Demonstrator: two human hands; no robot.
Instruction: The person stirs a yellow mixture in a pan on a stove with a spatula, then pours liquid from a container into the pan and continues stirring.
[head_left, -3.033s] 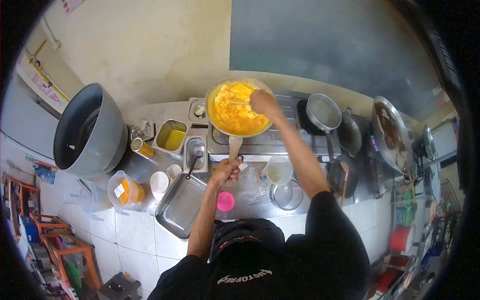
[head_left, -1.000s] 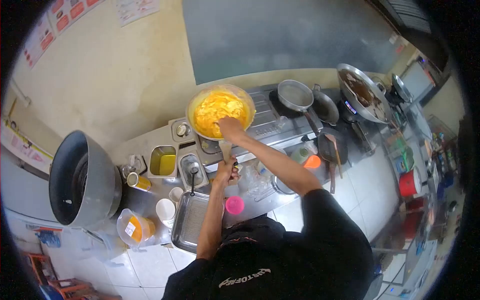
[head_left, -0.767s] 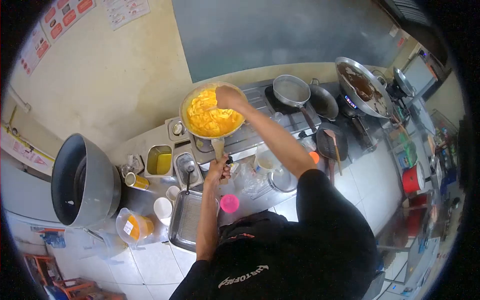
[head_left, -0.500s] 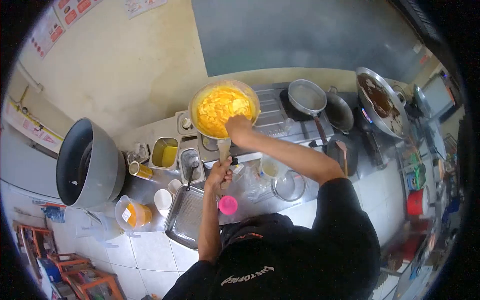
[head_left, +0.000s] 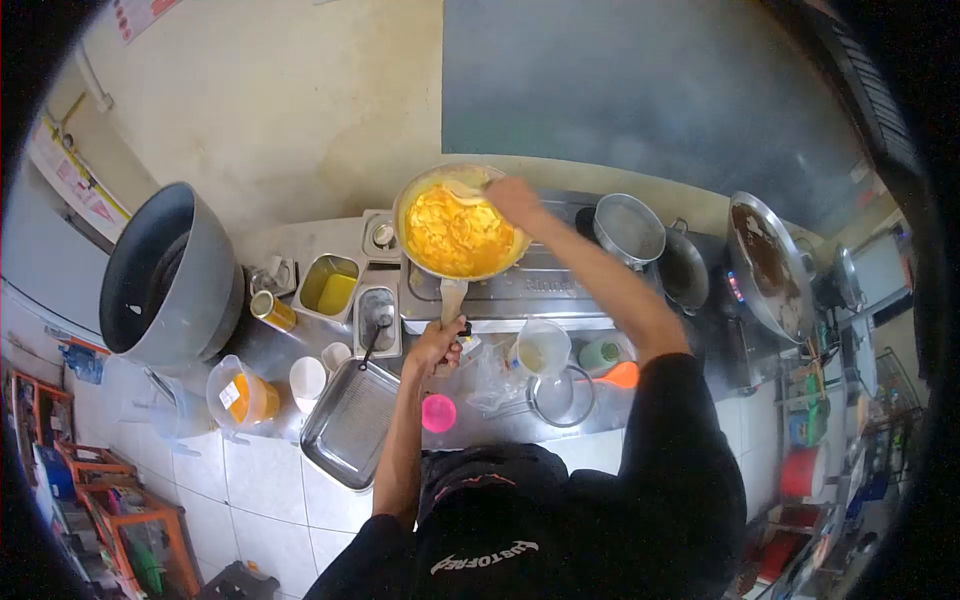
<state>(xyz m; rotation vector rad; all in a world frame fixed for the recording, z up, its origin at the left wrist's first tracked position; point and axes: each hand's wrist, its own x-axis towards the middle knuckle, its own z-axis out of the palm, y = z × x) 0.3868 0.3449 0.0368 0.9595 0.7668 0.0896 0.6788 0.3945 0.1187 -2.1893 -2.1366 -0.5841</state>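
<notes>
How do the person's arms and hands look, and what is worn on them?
The left hand and the right hand are bare, without gloves. The forearms are uncovered too. Short black sleeves cover the upper arms: the left sleeve and the right sleeve. Whether there is a ring or a watch is too small to tell.

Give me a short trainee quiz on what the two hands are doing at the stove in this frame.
1. True or false: the left hand grips the pan handle.
2. The small cup on the counter nearest the left hand is: A blue, B pink, C black.
3. Fill in: the right hand holds a utensil in the ___ food in the pan.

Key: 1 true; 2 B; 3 yellow.
</notes>
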